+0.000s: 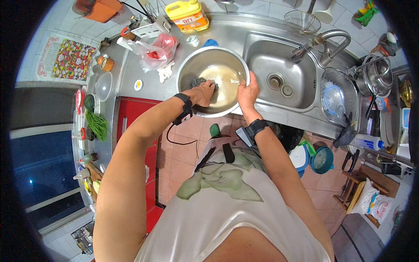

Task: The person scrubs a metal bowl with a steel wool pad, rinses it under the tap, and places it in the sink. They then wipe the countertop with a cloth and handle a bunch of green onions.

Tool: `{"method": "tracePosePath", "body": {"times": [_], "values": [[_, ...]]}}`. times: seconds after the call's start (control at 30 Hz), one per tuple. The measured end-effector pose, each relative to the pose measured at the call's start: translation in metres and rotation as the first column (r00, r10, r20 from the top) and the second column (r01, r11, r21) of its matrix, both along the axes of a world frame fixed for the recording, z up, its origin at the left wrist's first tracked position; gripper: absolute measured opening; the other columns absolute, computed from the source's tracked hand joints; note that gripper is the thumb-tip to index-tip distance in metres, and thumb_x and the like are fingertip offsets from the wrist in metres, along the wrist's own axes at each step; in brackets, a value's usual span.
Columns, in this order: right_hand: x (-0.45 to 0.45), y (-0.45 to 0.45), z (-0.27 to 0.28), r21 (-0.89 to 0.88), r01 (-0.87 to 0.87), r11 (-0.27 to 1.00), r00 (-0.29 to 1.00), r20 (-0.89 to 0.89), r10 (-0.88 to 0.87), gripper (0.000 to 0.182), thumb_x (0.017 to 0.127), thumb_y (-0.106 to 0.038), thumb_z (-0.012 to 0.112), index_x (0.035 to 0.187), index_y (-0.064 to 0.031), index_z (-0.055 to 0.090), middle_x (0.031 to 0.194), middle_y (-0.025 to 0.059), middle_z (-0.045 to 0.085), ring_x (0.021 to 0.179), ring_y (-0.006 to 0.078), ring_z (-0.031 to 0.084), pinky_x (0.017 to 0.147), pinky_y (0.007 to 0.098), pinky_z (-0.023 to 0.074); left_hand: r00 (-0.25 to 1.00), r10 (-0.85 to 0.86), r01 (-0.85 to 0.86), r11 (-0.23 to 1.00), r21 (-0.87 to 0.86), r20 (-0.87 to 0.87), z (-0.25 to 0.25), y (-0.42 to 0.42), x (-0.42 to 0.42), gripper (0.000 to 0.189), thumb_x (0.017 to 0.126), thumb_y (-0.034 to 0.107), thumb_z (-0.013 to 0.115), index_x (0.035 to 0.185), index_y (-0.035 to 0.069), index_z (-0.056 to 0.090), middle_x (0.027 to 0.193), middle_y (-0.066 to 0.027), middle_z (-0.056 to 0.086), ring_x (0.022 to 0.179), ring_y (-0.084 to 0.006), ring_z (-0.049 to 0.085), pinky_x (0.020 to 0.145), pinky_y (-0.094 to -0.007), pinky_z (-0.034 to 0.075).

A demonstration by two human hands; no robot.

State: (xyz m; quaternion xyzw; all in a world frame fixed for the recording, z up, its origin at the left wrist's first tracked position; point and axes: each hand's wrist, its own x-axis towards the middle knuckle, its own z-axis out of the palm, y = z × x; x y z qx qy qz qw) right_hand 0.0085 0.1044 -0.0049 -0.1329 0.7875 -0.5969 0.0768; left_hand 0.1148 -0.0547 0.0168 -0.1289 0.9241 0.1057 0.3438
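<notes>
A round stainless steel basin [188, 70] stands tilted toward me over the front edge of the counter, left of the sink. Cloudy, yellowish liquid [224, 78] seems to lie on its bottom. My left hand [203, 93] reaches inside the basin, its fingers on a dark grey scouring pad [198, 82] that looks like steel wool. At the basin's right side, my right hand [248, 93] grips the rim. Part of the pad is hidden by the left fingers. Both wrists wear black straps with small devices.
The steel sink [265, 65] with its curved faucet [340, 36] lies to the right, a wire dish basket [347, 82] beyond it. Behind the basin are a glass [192, 40], a yellow detergent jug [188, 18] and a plastic bag [154, 54]. Green vegetables [96, 124] lie at left.
</notes>
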Motion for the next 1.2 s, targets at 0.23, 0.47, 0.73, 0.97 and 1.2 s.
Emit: {"method": "tracePosePath", "body": {"times": [0.23,0.47,0.73,0.97,1.2], "values": [[0.002,-0.002,0.007,0.057,0.024,0.998,0.999,0.042,-0.026,0.042,0.084,-0.002,0.058,0.126,0.0019,0.056,0.109,0.0249,0.067,0.102,0.0378,0.066,0.092,0.0420,0.0490,0.990,0.095,-0.093,0.995,-0.020,0.109,-0.003,-0.015,-0.025,0.074,0.073,0.013,0.067,0.137,-0.008,0.037,0.143,-0.0243,0.034,0.135,-0.0403,0.038,0.110,-0.0402,0.037],[0.004,-0.002,0.009,0.081,0.040,0.996,0.999,0.010,-0.041,0.045,0.085,-0.005,0.059,0.129,-0.0034,0.055,0.108,0.0285,0.066,0.100,0.0451,0.063,0.088,0.0480,0.0490,0.992,0.123,-0.124,0.992,0.025,0.033,-0.004,-0.014,-0.032,0.072,0.074,0.015,0.064,0.136,-0.010,0.037,0.144,-0.0268,0.030,0.135,-0.0424,0.037,0.111,-0.0413,0.036],[0.003,-0.003,0.004,0.049,0.040,0.998,0.999,0.032,-0.041,0.044,0.086,-0.007,0.058,0.129,0.0000,0.054,0.110,0.0287,0.065,0.102,0.0455,0.062,0.090,0.0473,0.0486,0.997,0.072,-0.069,0.995,0.073,-0.034,-0.016,-0.009,-0.029,0.077,0.075,0.018,0.065,0.140,-0.009,0.035,0.145,-0.0284,0.029,0.133,-0.0453,0.037,0.111,-0.0427,0.035],[0.002,-0.001,0.008,0.033,0.008,0.999,0.998,0.065,-0.011,0.043,0.086,-0.007,0.057,0.129,-0.0007,0.054,0.111,0.0292,0.065,0.103,0.0450,0.062,0.089,0.0474,0.0485,0.992,0.127,-0.128,0.990,0.053,0.029,-0.010,-0.014,-0.046,0.074,0.074,0.016,0.063,0.139,-0.008,0.037,0.144,-0.0279,0.030,0.134,-0.0449,0.036,0.111,-0.0431,0.035],[0.003,-0.001,0.009,0.049,0.035,0.998,0.998,0.045,-0.037,0.043,0.084,-0.006,0.059,0.126,-0.0002,0.057,0.106,0.0266,0.067,0.101,0.0412,0.065,0.089,0.0441,0.0499,0.998,0.052,-0.051,0.999,0.010,-0.045,-0.012,-0.020,-0.049,0.080,0.073,0.017,0.065,0.143,-0.006,0.032,0.143,-0.0280,0.031,0.133,-0.0459,0.036,0.111,-0.0416,0.035]]}}
